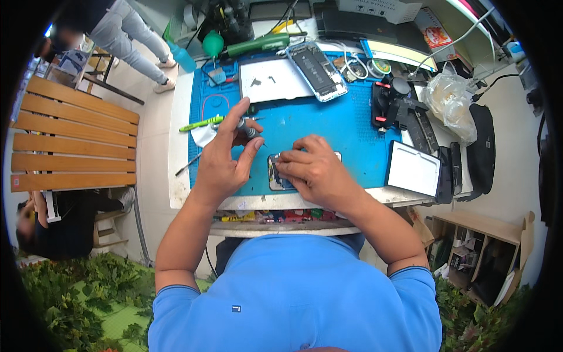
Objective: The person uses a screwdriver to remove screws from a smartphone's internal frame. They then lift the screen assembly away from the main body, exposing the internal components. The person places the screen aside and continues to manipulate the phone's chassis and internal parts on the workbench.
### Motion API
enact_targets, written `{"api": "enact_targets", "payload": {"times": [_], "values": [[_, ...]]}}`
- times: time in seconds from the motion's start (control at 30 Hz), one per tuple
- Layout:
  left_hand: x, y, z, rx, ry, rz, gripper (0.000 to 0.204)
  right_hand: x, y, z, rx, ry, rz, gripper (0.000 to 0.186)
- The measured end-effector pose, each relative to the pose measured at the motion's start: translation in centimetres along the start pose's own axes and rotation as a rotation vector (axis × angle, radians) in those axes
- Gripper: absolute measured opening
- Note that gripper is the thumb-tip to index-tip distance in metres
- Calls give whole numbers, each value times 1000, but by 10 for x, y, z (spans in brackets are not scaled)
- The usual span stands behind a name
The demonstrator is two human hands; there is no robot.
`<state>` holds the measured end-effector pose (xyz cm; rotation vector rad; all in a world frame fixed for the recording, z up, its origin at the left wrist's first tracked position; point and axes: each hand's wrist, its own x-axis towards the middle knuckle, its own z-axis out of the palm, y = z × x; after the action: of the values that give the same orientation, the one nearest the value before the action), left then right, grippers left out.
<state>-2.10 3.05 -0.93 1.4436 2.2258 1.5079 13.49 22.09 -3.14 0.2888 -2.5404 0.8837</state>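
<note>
Beyond your blue shirt (pixel 296 287), left fingers (pixel 227 124) clamp a grey cylindrical screwdriver (pixel 249 129); brace the opened rectangular phone (pixel 273 176) with right fingers (pixel 295 157), grip unclear.

Blue across the mat (pixel 305 121), white along the near edge of the table (pixel 258 203). Grey on the screwdriver (pixel 249 130); silvery around dark on the part-covered phone (pixel 273 176) by the mat's near edge. By its far edge, pale blue around black on the open phone (pixel 317 69); toward the left, lime green on a slim tool (pixel 202 124); toward the right, black with red touches on a clamp (pixel 384 104).
</note>
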Motion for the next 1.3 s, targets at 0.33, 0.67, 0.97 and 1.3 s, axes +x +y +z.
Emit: {"api": "enact_targets", "payload": {"times": [0.33,0.67,0.97,1.3], "values": [[39,-3,21,-290,63,-195,77,-4,-7,-7,-27,-86,28,31],[59,-14,46,-259,102,-216,75,-10,-9,-8,-61,-81,27,33],[58,-19,49,-240,94,-222,71,-11,-9,-9,-84,-111,30,40],[58,-21,52,-215,90,-198,70,-12,-10,-10,-85,-114,38,42]]}}
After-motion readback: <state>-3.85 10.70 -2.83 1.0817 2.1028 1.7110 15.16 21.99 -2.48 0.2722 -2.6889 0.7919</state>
